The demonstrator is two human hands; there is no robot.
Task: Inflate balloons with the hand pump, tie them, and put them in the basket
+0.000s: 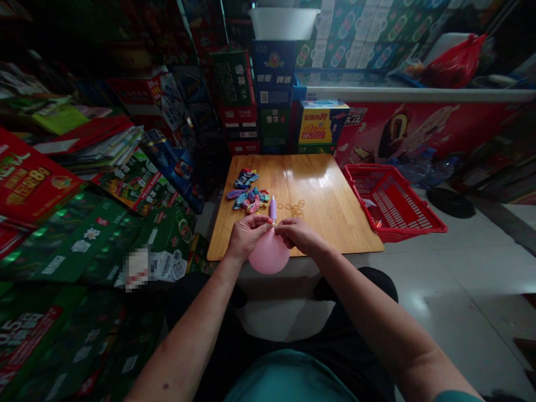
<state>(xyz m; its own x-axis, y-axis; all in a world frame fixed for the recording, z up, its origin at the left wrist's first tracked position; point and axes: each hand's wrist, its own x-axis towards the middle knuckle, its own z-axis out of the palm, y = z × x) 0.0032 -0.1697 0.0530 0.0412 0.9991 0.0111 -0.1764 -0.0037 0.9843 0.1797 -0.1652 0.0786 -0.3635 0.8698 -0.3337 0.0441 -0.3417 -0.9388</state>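
Observation:
A pink inflated balloon (269,254) hangs at the near edge of the wooden table (318,190), its neck pointing away from me. My left hand (248,234) pinches the balloon's neck from the left. From the right, my right hand (298,232) has its fingers closed at the same neck; whether they also hold a rubber band is too small to tell. Just beyond my fingers lies a purple hand pump (273,209). Several uninflated balloons (251,196) in mixed colours are heaped on the table's left part. Several tan rubber bands (297,209) are scattered right of the pump.
A red plastic basket (393,198) stands right of the table. Stacked drink cartons (274,72) rise behind it, with a white basin (285,23) on top. More green cartons (84,234) crowd the left side. A chest freezer (402,128) runs along the back right.

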